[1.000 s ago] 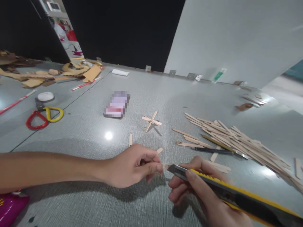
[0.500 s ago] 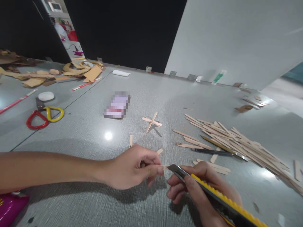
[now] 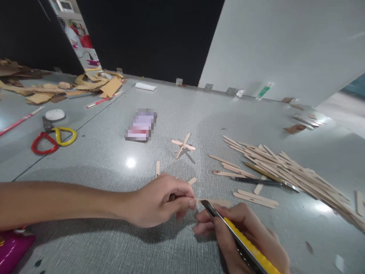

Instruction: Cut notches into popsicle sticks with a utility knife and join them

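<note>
My left hand (image 3: pixel 159 201) pinches one end of a thin wooden craft stick (image 3: pixel 218 203) that lies flat on the grey table (image 3: pixel 176 110). My right hand (image 3: pixel 242 236) is closed around a yellow and black utility knife (image 3: pixel 242 243). The knife's blade tip rests on the stick just right of my left fingertips. A small cross made of glued sticks (image 3: pixel 183 145) sits further back, with short cut stick pieces (image 3: pixel 157 168) near my left hand.
A large heap of craft sticks (image 3: pixel 288 167) spreads to the right, with a dark pen (image 3: pixel 262 182) lying across it. Red and yellow scissors (image 3: pixel 53 139) and cardboard scraps (image 3: pixel 85 85) lie at the far left. A blurred phone (image 3: pixel 141 125) rests mid-table. A magenta object (image 3: pixel 13 249) is at the bottom left.
My right hand has drawn down and to the left, swinging the knife more upright. More of the stick now shows to the right of the blade. My left hand has stayed put.
</note>
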Tool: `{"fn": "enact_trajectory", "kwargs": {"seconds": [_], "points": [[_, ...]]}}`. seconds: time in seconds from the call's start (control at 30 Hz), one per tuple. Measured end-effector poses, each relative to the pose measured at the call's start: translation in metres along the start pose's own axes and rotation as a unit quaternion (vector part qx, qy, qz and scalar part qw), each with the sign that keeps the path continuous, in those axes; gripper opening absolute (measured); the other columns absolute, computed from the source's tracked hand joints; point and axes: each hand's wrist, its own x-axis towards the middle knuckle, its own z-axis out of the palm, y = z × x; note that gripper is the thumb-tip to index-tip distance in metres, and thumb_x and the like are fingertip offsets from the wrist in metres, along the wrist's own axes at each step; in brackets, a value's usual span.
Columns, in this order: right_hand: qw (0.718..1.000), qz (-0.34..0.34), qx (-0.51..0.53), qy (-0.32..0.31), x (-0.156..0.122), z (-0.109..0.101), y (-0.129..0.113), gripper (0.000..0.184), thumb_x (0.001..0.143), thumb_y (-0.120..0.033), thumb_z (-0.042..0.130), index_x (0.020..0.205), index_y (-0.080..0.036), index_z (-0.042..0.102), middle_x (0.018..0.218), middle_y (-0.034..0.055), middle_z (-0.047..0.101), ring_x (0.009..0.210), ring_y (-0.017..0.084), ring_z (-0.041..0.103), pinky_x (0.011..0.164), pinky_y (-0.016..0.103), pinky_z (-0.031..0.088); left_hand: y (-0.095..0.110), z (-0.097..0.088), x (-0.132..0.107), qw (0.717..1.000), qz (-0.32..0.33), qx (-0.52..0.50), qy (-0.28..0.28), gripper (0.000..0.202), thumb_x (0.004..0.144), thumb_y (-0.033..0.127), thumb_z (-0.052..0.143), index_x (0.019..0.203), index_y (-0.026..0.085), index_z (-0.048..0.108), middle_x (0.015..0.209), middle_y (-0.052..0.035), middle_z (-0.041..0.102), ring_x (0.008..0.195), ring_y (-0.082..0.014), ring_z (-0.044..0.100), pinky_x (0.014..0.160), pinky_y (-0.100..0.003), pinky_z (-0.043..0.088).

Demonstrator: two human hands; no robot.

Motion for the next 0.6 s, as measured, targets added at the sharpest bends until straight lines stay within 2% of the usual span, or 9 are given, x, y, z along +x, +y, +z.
{"fn": "enact_trajectory", "kwargs": {"seconds": [0.23,0.43,0.6], "points": [[0.993,0.056,0.052,-0.089,0.011,-0.011,-0.017,0.037,0.098,-0.059,0.070,0.086,-0.025,0.064,0.077,0.0065,0.082,0.061,0.023,0.081,0.057,0.030,0.069,0.001,-0.001,0.001,1.000,0.008,-0.008,0.000,0.028,0.105,0.027,0.056,0.080,0.016,0.061,0.067,0.0028,0.060,0.059,-0.0080,0.051,0.055,-0.018,0.039],[0.971,0.058,0.102,-0.207,0.021,-0.026,-0.001,0.029,0.107,-0.053,0.061,0.096,-0.026,0.061,0.086,0.0055,0.083,0.074,0.021,0.083,0.068,0.030,0.068,0.001,-0.003,0.000,1.000,0.013,-0.023,-0.003,0.029,0.106,0.030,0.055,0.081,0.016,0.061,0.067,0.0027,0.059,0.060,-0.0083,0.051,0.057,-0.019,0.039],[0.959,0.097,0.162,-0.212,0.020,-0.025,0.001,0.030,0.107,-0.054,0.061,0.097,-0.026,0.059,0.091,0.0046,0.082,0.078,0.019,0.081,0.070,0.029,0.065,0.001,-0.005,0.000,1.000,0.012,-0.015,-0.011,0.033,0.108,0.033,0.054,0.081,0.016,0.061,0.069,0.0019,0.060,0.062,-0.0092,0.052,0.059,-0.020,0.040]]}}
